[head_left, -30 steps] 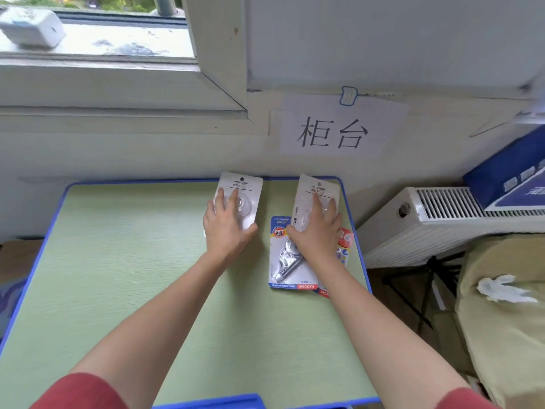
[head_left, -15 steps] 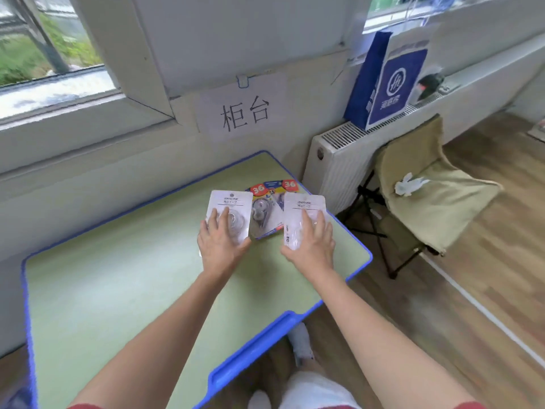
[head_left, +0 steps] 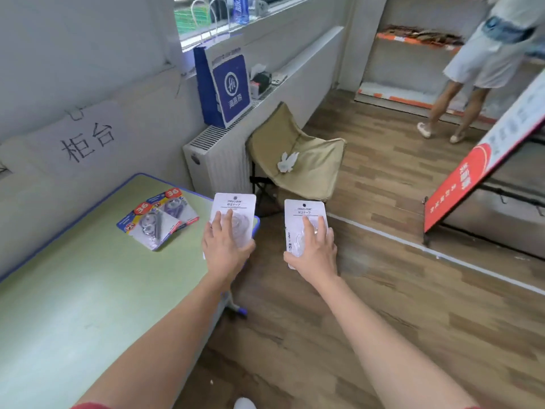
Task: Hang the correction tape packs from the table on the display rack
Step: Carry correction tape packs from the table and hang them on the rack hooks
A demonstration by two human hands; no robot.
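The left hand [head_left: 227, 246] holds the first white pack [head_left: 234, 203] above the table [head_left: 88, 276] corner, fingers flat on its front; the right hand [head_left: 314, 252] grips the second white pack [head_left: 305, 211] over the floor [head_left: 383, 290]; two bright packs [head_left: 156, 222] (red "36" stickers) lie on the table.

Left white pack [head_left: 234, 205]: white card, clear blister, held upright over the worktop [head_left: 88, 276] corner.
Right white pack [head_left: 305, 213]: same design, held upright, clear of the worktop.
Coloured packs [head_left: 153, 228]: two, overlapping, flat on the worktop, red "36" badges.
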